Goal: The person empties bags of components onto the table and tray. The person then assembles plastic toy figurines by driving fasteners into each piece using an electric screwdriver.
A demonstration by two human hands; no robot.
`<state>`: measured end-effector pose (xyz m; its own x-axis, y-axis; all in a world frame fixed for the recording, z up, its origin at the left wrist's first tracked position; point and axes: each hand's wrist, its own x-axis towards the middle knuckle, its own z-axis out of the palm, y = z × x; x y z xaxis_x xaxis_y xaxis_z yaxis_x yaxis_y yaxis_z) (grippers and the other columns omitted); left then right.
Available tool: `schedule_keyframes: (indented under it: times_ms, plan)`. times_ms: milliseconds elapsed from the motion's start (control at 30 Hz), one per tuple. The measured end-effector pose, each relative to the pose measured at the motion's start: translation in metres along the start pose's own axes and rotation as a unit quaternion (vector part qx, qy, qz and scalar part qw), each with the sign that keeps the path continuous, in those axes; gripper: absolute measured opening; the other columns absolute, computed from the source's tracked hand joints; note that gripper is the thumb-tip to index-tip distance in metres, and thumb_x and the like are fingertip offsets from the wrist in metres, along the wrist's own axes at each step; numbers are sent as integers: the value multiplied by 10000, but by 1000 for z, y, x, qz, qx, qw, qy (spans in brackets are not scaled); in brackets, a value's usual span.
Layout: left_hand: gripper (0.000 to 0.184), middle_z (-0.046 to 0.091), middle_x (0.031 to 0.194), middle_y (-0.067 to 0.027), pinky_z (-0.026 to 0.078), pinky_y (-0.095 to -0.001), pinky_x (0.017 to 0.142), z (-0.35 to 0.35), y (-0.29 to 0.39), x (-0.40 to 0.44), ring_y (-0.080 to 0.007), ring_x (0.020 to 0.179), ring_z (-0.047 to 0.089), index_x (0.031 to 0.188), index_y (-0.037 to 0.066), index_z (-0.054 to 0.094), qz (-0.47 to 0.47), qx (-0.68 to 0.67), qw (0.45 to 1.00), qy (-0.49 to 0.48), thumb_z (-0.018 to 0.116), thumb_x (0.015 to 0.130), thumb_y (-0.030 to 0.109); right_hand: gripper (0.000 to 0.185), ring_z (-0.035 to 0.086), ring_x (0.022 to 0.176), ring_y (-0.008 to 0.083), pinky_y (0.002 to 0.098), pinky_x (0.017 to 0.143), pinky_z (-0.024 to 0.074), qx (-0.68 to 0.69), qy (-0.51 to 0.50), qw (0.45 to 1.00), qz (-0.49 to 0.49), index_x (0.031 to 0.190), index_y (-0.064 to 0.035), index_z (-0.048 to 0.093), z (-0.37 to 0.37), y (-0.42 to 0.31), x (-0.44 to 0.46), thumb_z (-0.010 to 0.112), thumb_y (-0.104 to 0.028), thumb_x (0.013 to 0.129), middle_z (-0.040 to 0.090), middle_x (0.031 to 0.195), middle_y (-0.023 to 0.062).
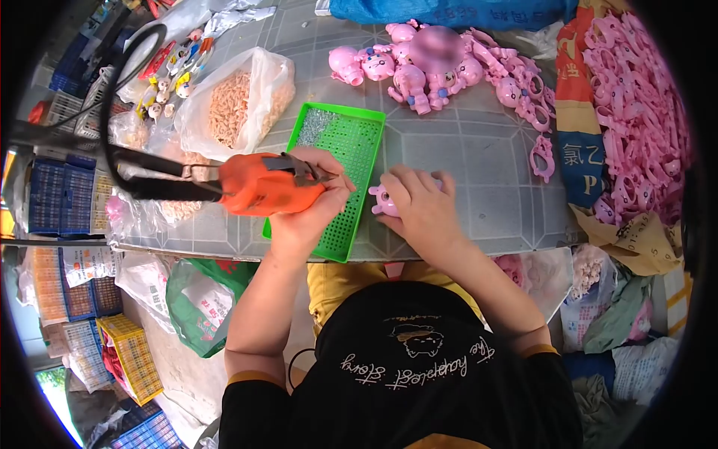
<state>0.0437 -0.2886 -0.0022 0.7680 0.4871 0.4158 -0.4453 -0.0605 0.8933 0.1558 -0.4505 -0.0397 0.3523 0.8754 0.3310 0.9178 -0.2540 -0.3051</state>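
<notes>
Orange pwr tool (262, 185) nearest, L hand (308, 213) closed round its front end; tip hidden by fingers, can't tell if touching anything; R hand (422, 206) curled over pink toy (382, 200), pinching it on grey tbl (471, 165); green tray (359, 150) just beside toy, small metal pcs (315, 126) at far end.

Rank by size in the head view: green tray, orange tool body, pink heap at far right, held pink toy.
Pink heap
Green tray, partly covered
Orange tool body, perhaps enlarged by nearness
Pink toy, partly hidden by the right hand
</notes>
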Motion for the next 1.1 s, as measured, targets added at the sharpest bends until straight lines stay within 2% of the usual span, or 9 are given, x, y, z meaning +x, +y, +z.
schedule_keyframes:
  times_ms: [300, 367, 600, 667, 800, 867, 1100]
  plan:
    - [294, 515, 670, -24, 525, -354, 710, -4, -13, -10, -116, 622, 522, 1004, -13, 496, -25, -16, 1000, 2, 562, 735, -111, 527, 551, 1027, 260, 468, 905, 381, 23, 21, 999, -37, 1158, -78, 509, 5, 5, 4, 752, -206, 708, 557, 1100, 101]
    - [293, 515, 673, -27, 523, -353, 714, -4, -14, -10, -122, 631, 529, 1004, -15, 494, -24, -19, 1000, -2, 557, 736, -116, 514, 550, 1048, 277, 478, 926, 371, 19, 4, 999, -30, 1171, -93, 499, 6, 5, 3, 735, -232, 736, 550, 1130, 96]
    - [297, 549, 718, -60, 512, -300, 692, -6, -18, -14, -166, 709, 603, 1008, -17, 486, -8, 3, 1000, -1, 562, 743, -127, 523, 550, 1060, 282, 478, 930, 366, 15, -10, 999, -26, 1186, -99, 484, 3, 4, 4, 729, -244, 747, 546, 1147, 94]
    - [296, 556, 722, -67, 509, -290, 683, -5, -17, -15, -170, 723, 612, 1007, -14, 483, -5, 5, 1000, 8, 564, 746, -126, 534, 551, 1031, 264, 477, 916, 375, 16, 3, 999, -32, 1170, -74, 491, 2, 3, 4, 742, -209, 719, 556, 1115, 98]
    - [291, 552, 698, -68, 513, -306, 681, 0, -4, -13, -170, 696, 606, 1006, -9, 476, 15, 32, 999, 15, 562, 752, -123, 559, 554, 1022, 249, 484, 927, 373, 28, 20, 999, -23, 1172, -51, 478, 4, 3, 4, 748, -185, 701, 563, 1120, 96]
    - [290, 549, 683, -68, 517, -318, 682, 4, 5, -8, -166, 668, 595, 1007, -7, 473, 39, 22, 999, 12, 561, 755, -121, 556, 559, 1037, 273, 485, 925, 369, 38, 18, 999, -22, 1184, -59, 473, 5, 5, 3, 742, -205, 719, 562, 1122, 102]
    - [296, 538, 658, -73, 521, -390, 715, 22, 5, 8, -154, 597, 540, 1013, -13, 459, 42, -77, 996, 24, 555, 750, -108, 552, 571, 1023, 283, 490, 921, 371, 46, 27, 998, -22, 1178, -71, 471, 8, 7, 4, 739, -204, 714, 572, 1094, 101]
